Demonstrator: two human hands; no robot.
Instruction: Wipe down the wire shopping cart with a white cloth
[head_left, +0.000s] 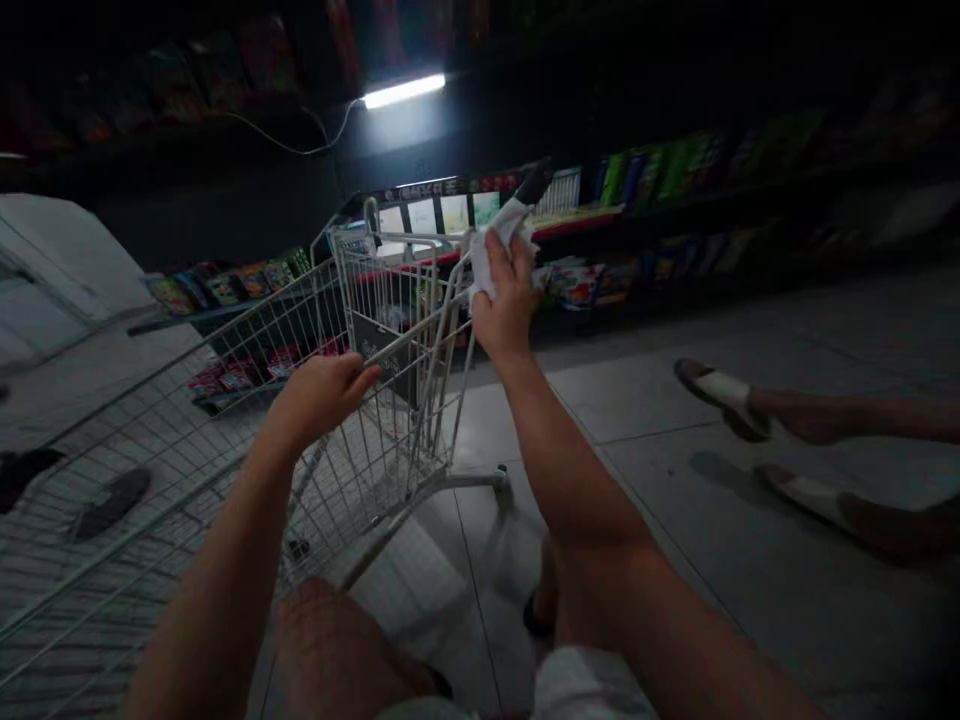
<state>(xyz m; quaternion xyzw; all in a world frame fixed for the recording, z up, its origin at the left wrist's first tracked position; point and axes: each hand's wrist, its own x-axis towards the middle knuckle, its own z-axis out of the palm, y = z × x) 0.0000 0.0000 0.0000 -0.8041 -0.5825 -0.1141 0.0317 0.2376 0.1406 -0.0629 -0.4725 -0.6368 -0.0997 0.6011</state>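
A wire shopping cart stands in front of me in a dim shop aisle. My left hand rests on the cart's top rail near its folding seat, fingers curled over the wire. My right hand is raised at the cart's far corner by the handle, closed on a crumpled white cloth pressed against the frame. My knees show at the bottom of the view.
Shelves of colourful packets run along the back wall under a tube light. Another person's feet in white sandals are on the tiled floor at right. A dark sandal shows through the cart at left.
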